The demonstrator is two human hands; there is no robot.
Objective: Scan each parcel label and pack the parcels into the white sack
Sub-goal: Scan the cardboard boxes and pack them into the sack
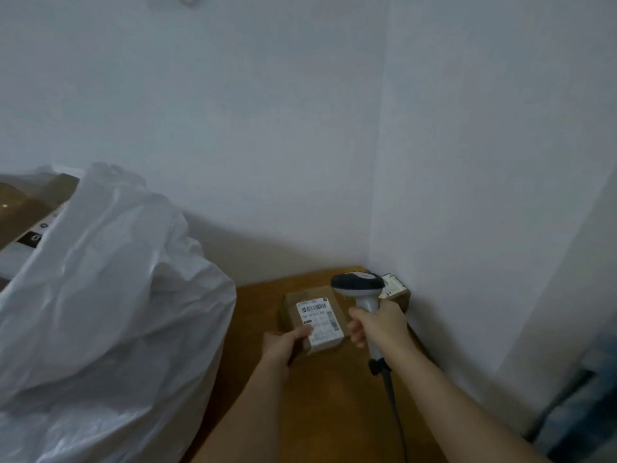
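Head view: left hand (283,345) grips boxy cardboard parcel (314,320).

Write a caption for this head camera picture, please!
Left hand holds a labelled parcel while right hand aims a barcode scanner.

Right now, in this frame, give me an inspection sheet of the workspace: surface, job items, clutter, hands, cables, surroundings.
Surface: brown wooden table set into a wall corner.
Job's things: small cardboard parcel, label face up; second small parcel in the corner behind the scanner; white sack at the table's left.
Clutter: nothing seen on the table.
Hands: left hand holds the near parcel's corner; right hand grips the barcode scanner, head over the label.
Cables: scanner cable runs toward the camera.
Surroundings: white walls; brown boxes behind the sack; bluish items at lower right, too blurred to identify.
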